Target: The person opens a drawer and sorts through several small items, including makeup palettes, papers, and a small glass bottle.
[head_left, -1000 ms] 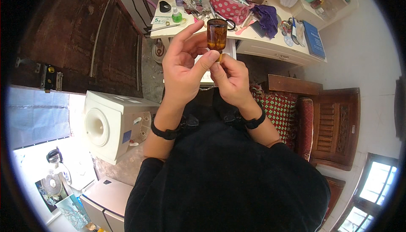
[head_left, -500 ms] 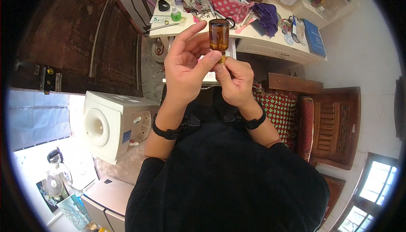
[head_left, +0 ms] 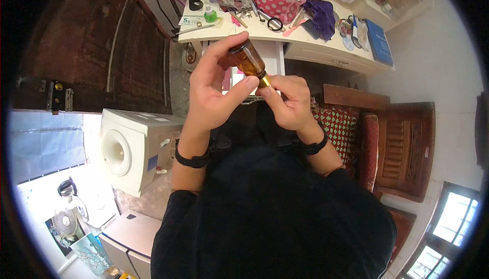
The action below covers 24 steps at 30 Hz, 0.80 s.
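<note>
An amber glass bottle (head_left: pixel 246 61) is held in front of my chest, tilted with its base up to the left and its gold cap (head_left: pixel 264 81) down to the right. My left hand (head_left: pixel 212 88) grips the glass, index finger along the base and thumb near the neck. At the cap end, my right hand (head_left: pixel 289 100) pinches the gold cap between thumb and curled fingers. Some dark liquid seems to lie inside the glass. Beneath the bottle is a pulled-out white drawer (head_left: pixel 275 57) with pink and white items in it.
Beyond my hands stands a cream desk (head_left: pixel 214 34) holding a pink polka-dot pouch (head_left: pixel 275 5), a purple cloth (head_left: pixel 322 20), a small green bottle (head_left: pixel 210 14) and a blue book (head_left: pixel 378 42). A white washing machine (head_left: pixel 145 146) is at left, a wooden chair (head_left: pixel 405 149) at right.
The bottle has gone from upside down and nearly vertical to a slant, its base leaning left. My left hand has shifted slightly left and my right hand slightly right.
</note>
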Motion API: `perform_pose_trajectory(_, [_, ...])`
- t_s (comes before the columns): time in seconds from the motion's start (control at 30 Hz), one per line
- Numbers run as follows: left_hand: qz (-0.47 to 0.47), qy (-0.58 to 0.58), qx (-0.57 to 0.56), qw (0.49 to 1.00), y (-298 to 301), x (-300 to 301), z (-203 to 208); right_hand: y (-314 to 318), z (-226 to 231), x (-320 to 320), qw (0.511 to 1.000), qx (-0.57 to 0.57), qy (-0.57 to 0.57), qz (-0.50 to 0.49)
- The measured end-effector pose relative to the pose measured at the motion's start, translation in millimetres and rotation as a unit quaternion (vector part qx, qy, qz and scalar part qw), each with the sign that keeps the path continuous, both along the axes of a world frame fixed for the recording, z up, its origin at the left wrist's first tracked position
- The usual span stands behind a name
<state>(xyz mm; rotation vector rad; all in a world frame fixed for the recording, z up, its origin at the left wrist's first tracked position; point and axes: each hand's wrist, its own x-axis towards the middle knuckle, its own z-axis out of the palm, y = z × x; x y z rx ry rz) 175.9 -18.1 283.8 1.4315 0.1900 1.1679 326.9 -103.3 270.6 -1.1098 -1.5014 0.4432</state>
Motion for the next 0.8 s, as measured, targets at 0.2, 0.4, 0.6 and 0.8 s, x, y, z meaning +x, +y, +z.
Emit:
perform_pose_trajectory(0.2, [0.017,0.07,0.045,0.996,-2,-11,0,-7,13,19,0.995,-0.033,-0.072,0.065])
perform_pose_trajectory(0.4, [0.027,0.074,0.06,0.995,-4,-6,3,-5,4,23,0.993,-0.036,-0.093,0.071])
perform_pose_trajectory(0.6, [0.023,0.054,0.041,0.997,-4,1,6,-2,5,13,0.997,-0.03,-0.043,0.051])
perform_pose_trajectory(0.8, [0.025,0.029,0.041,0.998,-7,10,21,1,-2,0,0.998,-0.032,0.055,0.028])
